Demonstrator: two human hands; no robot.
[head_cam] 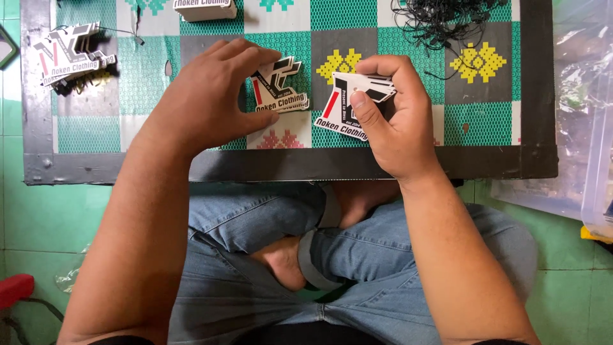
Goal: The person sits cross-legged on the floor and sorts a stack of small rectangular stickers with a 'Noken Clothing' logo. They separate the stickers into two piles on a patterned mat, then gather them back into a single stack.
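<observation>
I held a tag point(350, 110) in my right hand point(389, 121), pinched between thumb and curled fingers, tilted and lifted just off the table point(268, 163). It was a white die-cut card with black and red shapes. It hung over the near part of the table, just inside the front rim.

Just left of that tag lay a small stack point(278, 89) of the same cards, flat on the table. My left hand point(214, 96) rested on that stack, fingers spread over its top edge and the thumb pressed against its lower edge, so the grip was narrow and closed lightly around the stack.

Far left of the tag, near the table's left rim, sat a pile point(70, 54) of more tags with thin black strings under it. Up and left of the tag, at the far edge, a third batch point(204, 9) showed only in part. Up and right of the tag lay a tangle of black strings point(447, 19).

The table had a dark frame and a cover patterned in green, grey and white squares with yellow and pink motifs. Right of the tag, beyond the table, stood a clear plastic bin point(594, 121). Below the tag, my crossed legs in jeans point(357, 255) rested on a green floor point(38, 217).
</observation>
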